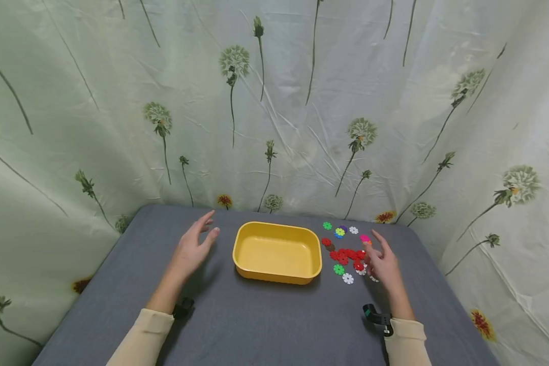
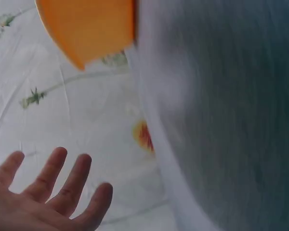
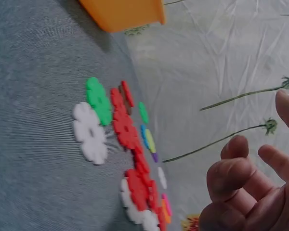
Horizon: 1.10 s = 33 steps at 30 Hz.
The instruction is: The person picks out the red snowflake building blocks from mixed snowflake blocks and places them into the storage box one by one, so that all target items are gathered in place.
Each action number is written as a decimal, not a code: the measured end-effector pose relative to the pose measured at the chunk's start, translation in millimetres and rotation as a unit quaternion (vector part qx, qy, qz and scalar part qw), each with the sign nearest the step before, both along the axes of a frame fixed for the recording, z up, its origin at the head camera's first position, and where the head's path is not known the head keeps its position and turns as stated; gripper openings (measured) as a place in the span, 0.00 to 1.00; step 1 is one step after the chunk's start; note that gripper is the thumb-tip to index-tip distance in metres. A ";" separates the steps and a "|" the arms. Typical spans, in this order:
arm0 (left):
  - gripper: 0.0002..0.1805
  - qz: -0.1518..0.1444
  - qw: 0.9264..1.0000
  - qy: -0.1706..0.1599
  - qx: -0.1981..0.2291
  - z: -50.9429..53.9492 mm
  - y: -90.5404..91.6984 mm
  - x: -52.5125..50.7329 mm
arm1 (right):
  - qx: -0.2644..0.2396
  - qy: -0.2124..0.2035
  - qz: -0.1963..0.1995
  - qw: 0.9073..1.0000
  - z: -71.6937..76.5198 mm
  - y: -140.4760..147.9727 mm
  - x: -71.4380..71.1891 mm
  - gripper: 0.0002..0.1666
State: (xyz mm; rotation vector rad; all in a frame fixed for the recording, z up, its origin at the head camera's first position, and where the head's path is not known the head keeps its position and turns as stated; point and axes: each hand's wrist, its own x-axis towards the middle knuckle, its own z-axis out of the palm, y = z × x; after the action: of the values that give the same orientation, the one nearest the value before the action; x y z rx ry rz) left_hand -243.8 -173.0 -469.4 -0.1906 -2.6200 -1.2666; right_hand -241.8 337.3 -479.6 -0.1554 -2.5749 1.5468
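In my head view, a yellow, rounded rectangular, plastic-looking tray [image 1: 276, 256] sits mid-way along the grey cloth-covered desk [image 1: 274, 325]. Flat flower-shaped discs [image 1: 343, 260], mostly red, green and white, lie to its right, some overlapping. My right hand [image 1: 384, 264] hangs by their right edge: a low sweep could scatter them, and pinching an overlap might lift two. In the left wrist view, my left hand [image 2: 43, 211] has fingers spread, holding nothing; a careless bump could shift the tray. In the right wrist view, those fingers bend loosely, apparently without a disc, though they hide their own undersides.
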 end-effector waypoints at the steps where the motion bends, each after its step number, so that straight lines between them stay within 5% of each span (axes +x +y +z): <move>1: 0.35 -0.006 0.999 -0.013 0.031 -1.1 3.2 -0.6 | -0.015 -0.010 0.001 1.000 -1.9 -0.4 -0.6 0.41; 5: 0.35 -0.024 0.987 -0.073 0.145 -6.7 14.6 -4.7 | -0.043 -0.034 0.006 0.998 -10.8 -3.5 -2.6 0.41; 9: 0.38 -0.029 0.969 -0.120 0.212 -13.3 24.4 -6.7 | -0.055 -0.053 0.020 0.997 -20.5 -6.7 -4.1 0.42; 17: 0.36 -0.027 0.959 -0.150 0.237 -27.5 33.4 -8.5 | -0.027 -0.097 0.043 0.994 -36.2 -13.8 -7.1 0.39; 21: 0.36 -0.051 0.953 -0.158 0.255 -33.6 35.1 -9.1 | 0.005 -0.116 0.032 0.993 -42.0 -15.6 -7.2 0.36; 33: 0.32 -0.105 0.942 -0.188 0.257 -51.7 38.1 -6.4 | 0.082 -0.097 0.030 0.991 -46.3 -21.9 -11.2 0.32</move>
State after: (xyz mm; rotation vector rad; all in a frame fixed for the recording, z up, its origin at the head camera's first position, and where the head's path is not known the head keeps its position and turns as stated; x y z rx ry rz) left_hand -250.2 -134.9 -521.1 -0.1505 -2.4842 -2.2016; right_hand -253.0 315.4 -525.9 -0.2231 -2.8694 1.3921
